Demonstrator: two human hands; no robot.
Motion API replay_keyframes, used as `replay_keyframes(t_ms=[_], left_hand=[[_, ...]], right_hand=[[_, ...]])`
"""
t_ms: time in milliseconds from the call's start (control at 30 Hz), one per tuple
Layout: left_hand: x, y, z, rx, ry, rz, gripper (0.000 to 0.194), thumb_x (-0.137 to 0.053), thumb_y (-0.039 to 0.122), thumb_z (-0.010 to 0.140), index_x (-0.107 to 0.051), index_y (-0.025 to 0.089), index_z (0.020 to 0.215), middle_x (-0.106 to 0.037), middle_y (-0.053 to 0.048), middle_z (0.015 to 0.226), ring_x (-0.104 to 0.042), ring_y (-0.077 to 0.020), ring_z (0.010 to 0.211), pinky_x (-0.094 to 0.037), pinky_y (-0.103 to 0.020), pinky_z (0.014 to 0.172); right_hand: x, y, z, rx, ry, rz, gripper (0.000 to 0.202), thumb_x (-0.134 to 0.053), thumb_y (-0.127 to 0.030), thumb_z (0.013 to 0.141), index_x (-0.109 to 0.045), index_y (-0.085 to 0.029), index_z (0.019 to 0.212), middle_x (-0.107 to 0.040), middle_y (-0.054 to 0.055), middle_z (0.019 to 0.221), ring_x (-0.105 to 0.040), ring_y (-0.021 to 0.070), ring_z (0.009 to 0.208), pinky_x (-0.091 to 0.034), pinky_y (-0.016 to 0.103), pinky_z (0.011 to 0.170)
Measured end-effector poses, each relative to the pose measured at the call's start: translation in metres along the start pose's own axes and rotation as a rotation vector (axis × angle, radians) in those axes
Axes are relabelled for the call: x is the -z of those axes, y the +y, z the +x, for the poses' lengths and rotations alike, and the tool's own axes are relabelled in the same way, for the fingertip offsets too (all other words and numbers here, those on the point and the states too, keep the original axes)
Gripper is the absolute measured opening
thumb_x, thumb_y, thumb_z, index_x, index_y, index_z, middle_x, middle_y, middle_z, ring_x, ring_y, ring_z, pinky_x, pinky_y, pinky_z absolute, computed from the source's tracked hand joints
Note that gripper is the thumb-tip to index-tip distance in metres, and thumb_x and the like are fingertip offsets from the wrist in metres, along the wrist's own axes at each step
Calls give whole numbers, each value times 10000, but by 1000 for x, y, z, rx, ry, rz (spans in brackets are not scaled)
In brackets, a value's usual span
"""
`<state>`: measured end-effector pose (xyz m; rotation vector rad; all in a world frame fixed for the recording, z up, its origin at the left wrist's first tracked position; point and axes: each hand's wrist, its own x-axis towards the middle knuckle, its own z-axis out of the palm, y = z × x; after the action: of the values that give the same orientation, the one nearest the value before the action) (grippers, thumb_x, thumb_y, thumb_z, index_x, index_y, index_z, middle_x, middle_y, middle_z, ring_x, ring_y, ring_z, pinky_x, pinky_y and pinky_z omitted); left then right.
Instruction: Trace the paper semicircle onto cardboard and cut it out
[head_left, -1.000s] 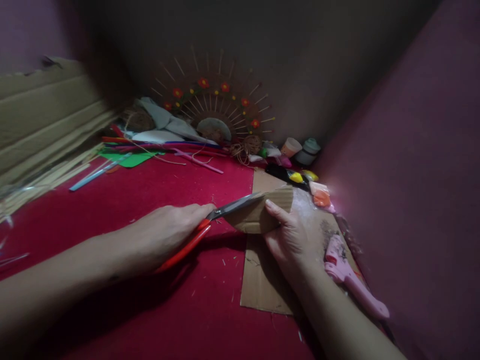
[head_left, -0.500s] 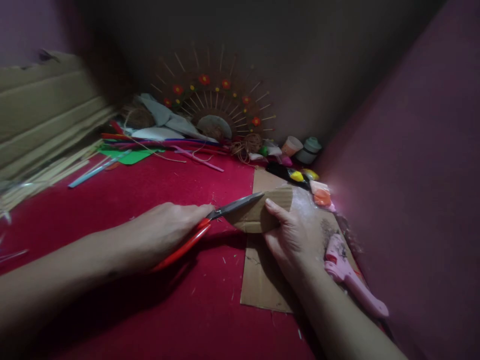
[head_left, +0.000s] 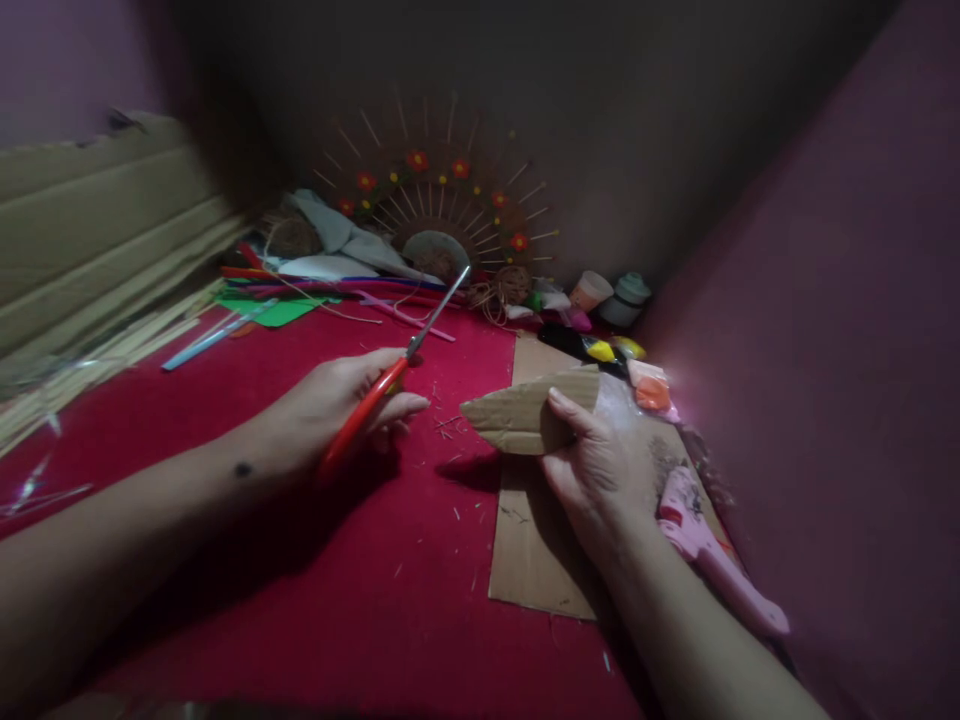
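Note:
Red-handled scissors (head_left: 373, 398) are gripped in my left hand (head_left: 341, 405), their blades together and pointing up toward the back of the table. Between thumb and fingers, my right hand (head_left: 592, 460) holds a leaf-shaped piece of cardboard (head_left: 517, 408), its pointed end facing left. A gap separates the blades from the cardboard piece. Beneath my right hand lies a flat cardboard sheet (head_left: 544, 565) on the red surface (head_left: 420, 610). Small scraps are scattered on the red surface between my hands.
A pink glue gun (head_left: 720, 570) lies right of my right forearm. Along the back are twine (head_left: 511, 285), coloured sticks (head_left: 337, 288), a cup (head_left: 591, 291) and a flower-decorated half-round piece (head_left: 459, 190). Thin wooden strips (head_left: 127, 350) and large cardboard (head_left: 97, 220) stand at left.
The scissors have come away from the cardboard piece and swung upward as my left hand moved up. My right hand still holds the piece, its pointed tip now uncovered. The view shifted slightly.

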<state>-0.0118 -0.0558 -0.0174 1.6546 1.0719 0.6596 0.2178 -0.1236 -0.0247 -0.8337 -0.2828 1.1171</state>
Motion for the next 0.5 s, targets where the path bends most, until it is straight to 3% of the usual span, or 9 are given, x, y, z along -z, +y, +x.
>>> replay_keyframes(t_ms=[100,233,367,500], left_hand=[[-6,2,1,74,-68,-169,567,-766,423,767,-538,236,1251,-691,13,635,-667,-193,500,-537,-282,462],[-14,7,-4,95,-140,-234,599,-779,394,759,-551,216,1283,-722,-19,668,-678,-199,511,-530,-275,448],[-19,10,-7,60,-149,-233,540,-788,351,747,-571,212,1222,-705,9,689,-659,-169,499,-527,-258,453],[-22,13,-7,41,-131,-221,550,-787,320,734,-541,199,1211,-693,28,664,-634,-149,471,-496,-227,419]], right_hand=[[-3,0,-3,-4,-2,8,329,-756,-69,602,-641,-215,873,-749,-28,769,-685,173,680,-599,441,834],[-5,0,-6,-22,-4,16,339,-750,-53,596,-641,-218,872,-751,-29,760,-693,179,683,-598,452,849],[-4,3,-8,-53,-27,19,351,-762,-67,600,-658,-204,905,-754,-16,763,-693,187,682,-589,462,876],[0,9,-9,-111,-138,-9,331,-787,-124,635,-675,-189,939,-756,3,774,-711,205,744,-582,444,895]])
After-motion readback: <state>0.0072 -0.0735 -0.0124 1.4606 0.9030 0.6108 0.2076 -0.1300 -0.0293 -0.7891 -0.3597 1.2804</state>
